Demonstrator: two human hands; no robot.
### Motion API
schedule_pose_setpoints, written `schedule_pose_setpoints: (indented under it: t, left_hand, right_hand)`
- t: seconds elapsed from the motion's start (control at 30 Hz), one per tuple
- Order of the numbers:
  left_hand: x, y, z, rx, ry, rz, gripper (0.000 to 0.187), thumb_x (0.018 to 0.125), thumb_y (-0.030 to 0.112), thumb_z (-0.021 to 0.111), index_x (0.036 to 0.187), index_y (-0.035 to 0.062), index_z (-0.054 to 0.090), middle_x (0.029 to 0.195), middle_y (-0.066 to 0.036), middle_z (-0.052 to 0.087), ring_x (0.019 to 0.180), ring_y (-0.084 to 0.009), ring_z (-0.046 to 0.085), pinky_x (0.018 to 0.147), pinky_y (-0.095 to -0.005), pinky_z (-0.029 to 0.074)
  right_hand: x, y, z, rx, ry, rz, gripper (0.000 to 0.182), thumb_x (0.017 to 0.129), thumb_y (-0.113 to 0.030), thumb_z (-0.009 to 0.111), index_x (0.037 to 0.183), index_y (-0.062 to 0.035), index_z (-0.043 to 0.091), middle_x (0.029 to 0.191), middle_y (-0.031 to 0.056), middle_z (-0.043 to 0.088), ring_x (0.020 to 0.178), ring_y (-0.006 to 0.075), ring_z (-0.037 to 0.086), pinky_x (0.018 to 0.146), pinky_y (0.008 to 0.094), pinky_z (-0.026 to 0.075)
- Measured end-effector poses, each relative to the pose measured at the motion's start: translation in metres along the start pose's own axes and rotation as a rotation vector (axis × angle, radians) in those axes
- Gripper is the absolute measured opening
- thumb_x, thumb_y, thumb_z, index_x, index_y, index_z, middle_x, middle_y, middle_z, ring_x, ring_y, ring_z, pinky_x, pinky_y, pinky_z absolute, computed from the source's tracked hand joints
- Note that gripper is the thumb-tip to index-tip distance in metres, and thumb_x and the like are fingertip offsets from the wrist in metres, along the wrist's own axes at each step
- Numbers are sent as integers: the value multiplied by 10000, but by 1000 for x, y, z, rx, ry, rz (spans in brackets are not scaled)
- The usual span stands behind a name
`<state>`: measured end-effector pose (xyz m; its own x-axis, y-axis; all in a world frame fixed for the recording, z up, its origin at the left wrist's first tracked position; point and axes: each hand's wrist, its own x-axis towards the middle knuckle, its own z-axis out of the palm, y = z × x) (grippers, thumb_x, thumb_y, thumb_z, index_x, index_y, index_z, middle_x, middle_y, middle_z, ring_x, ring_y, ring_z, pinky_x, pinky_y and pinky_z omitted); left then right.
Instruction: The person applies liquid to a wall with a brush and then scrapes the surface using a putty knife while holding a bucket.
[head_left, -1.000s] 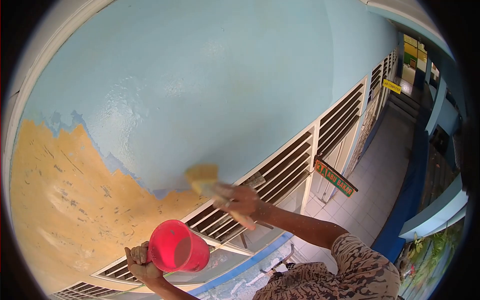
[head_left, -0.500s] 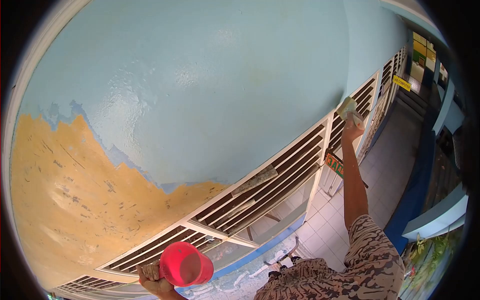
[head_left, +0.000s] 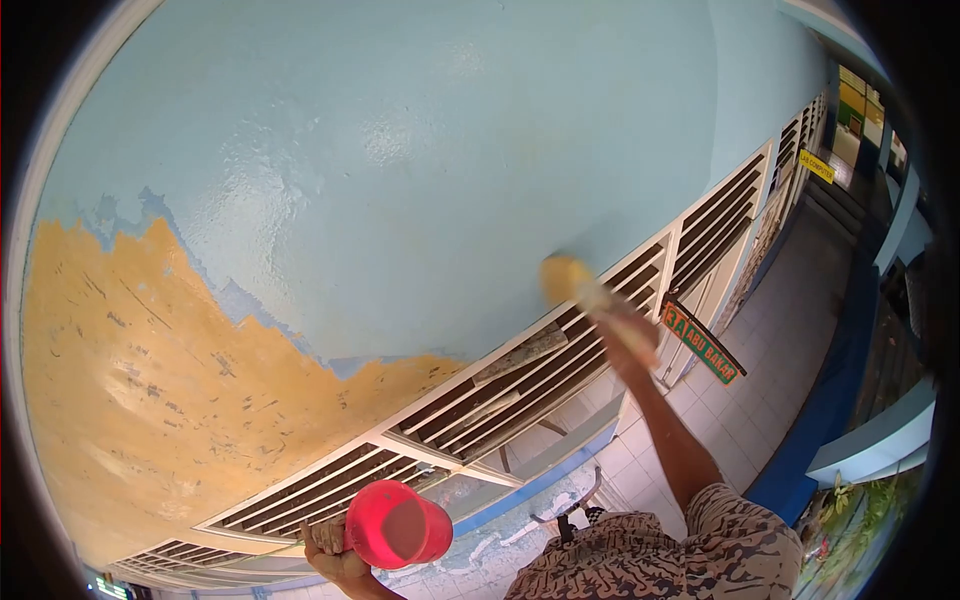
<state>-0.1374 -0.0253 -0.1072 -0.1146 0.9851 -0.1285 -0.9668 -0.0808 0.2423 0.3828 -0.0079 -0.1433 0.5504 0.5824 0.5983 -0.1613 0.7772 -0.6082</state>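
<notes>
My left hand (head_left: 338, 555) grips a red plastic mug (head_left: 435, 533) by its side at the bottom of the view. The mug tilts, and its inside shows a dull pinkish-grey. On the right, my right hand (head_left: 632, 345) is closed round a wide paintbrush (head_left: 568, 280), both smeared by motion. The yellowish bristle end overlaps the lower edge of the light blue wall (head_left: 450, 200), just above the window frame. Glossy patches shine on the blue paint. Lower left, a yellow stretch of wall (head_left: 150, 380) with dark scuffs meets the blue along a ragged edge.
White-framed louvred windows (head_left: 530, 378) run diagonally under the painted wall. A hanging sign (head_left: 700, 340) reads "3A ABU BAKAR", close beyond my right hand. Farther off are a yellow sign (head_left: 816, 166), a tiled walkway (head_left: 770, 370) and plants (head_left: 860, 510) at lower right.
My right hand and the paintbrush have swept left and down along the wall's lower edge. The hanging sign now shows more fully. The mug has shifted slightly right in view.
</notes>
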Motion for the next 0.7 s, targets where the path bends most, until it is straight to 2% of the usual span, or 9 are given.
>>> schedule_pose_setpoints:
  t: [0.07,0.1,0.2,0.3,0.43,0.5,0.57,0.67,0.7]
  left_hand:
    - [-10,-6,5,8,42,5,532,1065,275,437,559,202,292,473,68,192,423,-94,221,734,-316,468]
    - [-12,-7,0,35,69,13,530,1064,280,447,561,202,298,472,67,193,424,-95,227,734,-319,471]
    - [-11,-4,-20,18,54,-3,524,1060,296,472,570,200,313,471,64,199,424,-100,228,742,-328,478]
    - [-12,-19,-22,93,54,21,530,1067,304,458,571,196,306,474,59,215,423,-102,228,752,-340,485]
    - [-7,-32,-27,92,75,27,511,1071,310,443,587,194,326,479,56,229,425,-105,228,757,-347,485]
    - [-5,-36,-28,53,66,-5,507,1072,309,441,590,192,330,479,55,231,425,-106,226,759,-348,484]
    - [-10,-40,-19,16,67,-43,506,1070,304,449,592,188,332,479,56,234,426,-111,224,763,-349,483]
    - [-15,-40,-18,77,78,12,504,1064,292,474,590,186,342,472,44,243,428,-115,231,756,-351,482]
    - [-17,-39,-20,66,86,37,504,1064,292,474,590,186,342,472,44,243,428,-115,231,756,-351,482]
  right_hand:
    - [51,12,-90,-608,224,-662,132,918,19,674,1048,39,683,1110,148,670,1087,266,631,863,345,554]
    - [74,-12,-109,-853,362,-622,92,902,30,681,990,49,695,1086,139,680,1027,237,650,855,328,550]
    - [119,-29,-132,-908,740,-734,75,884,34,684,952,48,710,899,125,721,799,200,692,755,310,558]
    - [108,-1,-80,-1225,550,-966,88,864,34,719,948,58,721,978,170,719,874,258,700,799,341,563]
    - [-5,22,108,-983,226,-684,160,852,31,702,1001,-18,735,1222,270,665,1087,370,692,910,395,561]
    - [-56,38,150,-790,-93,-654,185,821,-139,769,1005,-136,771,1259,184,672,1187,369,645,958,434,578]
    - [-59,21,164,-665,-615,-680,142,858,-195,719,970,-124,769,1235,167,687,1090,321,695,892,424,606]
    - [-25,-22,161,-922,-553,-397,126,828,-98,747,953,-102,763,1188,170,700,1003,286,714,813,390,613]
    - [-1,0,140,-581,-304,-451,235,830,-126,787,1059,-100,743,1107,143,726,892,231,705,774,337,571]
